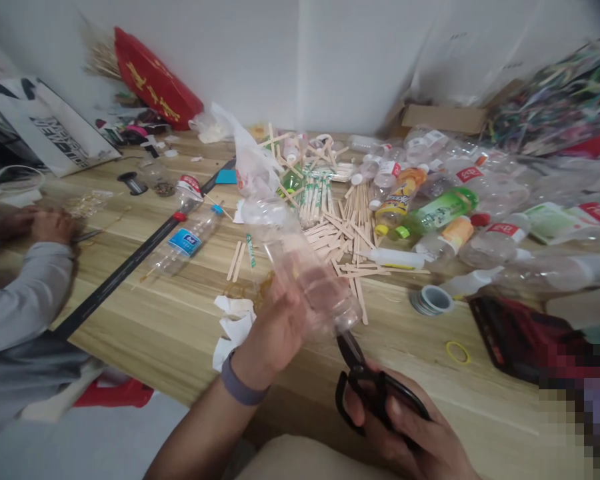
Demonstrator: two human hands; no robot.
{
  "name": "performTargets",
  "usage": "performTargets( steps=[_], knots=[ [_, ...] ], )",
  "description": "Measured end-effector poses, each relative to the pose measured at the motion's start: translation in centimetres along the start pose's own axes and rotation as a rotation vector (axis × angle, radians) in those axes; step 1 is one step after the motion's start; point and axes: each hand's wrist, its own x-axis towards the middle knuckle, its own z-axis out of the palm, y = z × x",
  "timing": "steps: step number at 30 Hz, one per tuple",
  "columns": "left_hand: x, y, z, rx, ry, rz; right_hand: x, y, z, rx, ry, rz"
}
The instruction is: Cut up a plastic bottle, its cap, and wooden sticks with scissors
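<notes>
Clear plastic makes up the bottle (pixel 323 287) we hold over the wooden tabletop (pixel 485 407), our left hand (pixel 280 323) curled round its side; our right hand (pixel 410 427) grips black scissors (pixel 373 390), closed about the handles, blades at the bottle's near end. Wooden sticks (pixel 327 237) lie beyond.

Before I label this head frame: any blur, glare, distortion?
Head view throughout: clear bottle in left hand soft, with pale glints; tangled strips upper right smeared; bottles near right edge look stretched; wall has a pale vertical band; lower-right corner pixelated.
</notes>
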Motion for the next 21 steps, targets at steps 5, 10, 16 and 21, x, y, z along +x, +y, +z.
performTargets(
  steps=[5, 10, 16, 21],
  knots=[
    [-0.3, 0.5, -0.4, 0.057, 0.157, -0.047, 0.4, -1.0, 0.0, -0.867, 0.087, -0.432],
    [-0.1, 0.5, -0.3, 0.117, 0.294, -0.016, 0.7, -1.2, -0.1, -1.298, 0.052, -0.67],
    [0.0, -0.8, 0.6, 0.238, 0.43, 0.137, -0.7, -0.2, -1.3, -1.572, 0.108, -0.644],
    [-0.3, -1.2, 0.7, 0.262, 0.444, 0.225, -0.5, -1.0, -0.5, -1.057, 0.06, -0.453]
  ],
)
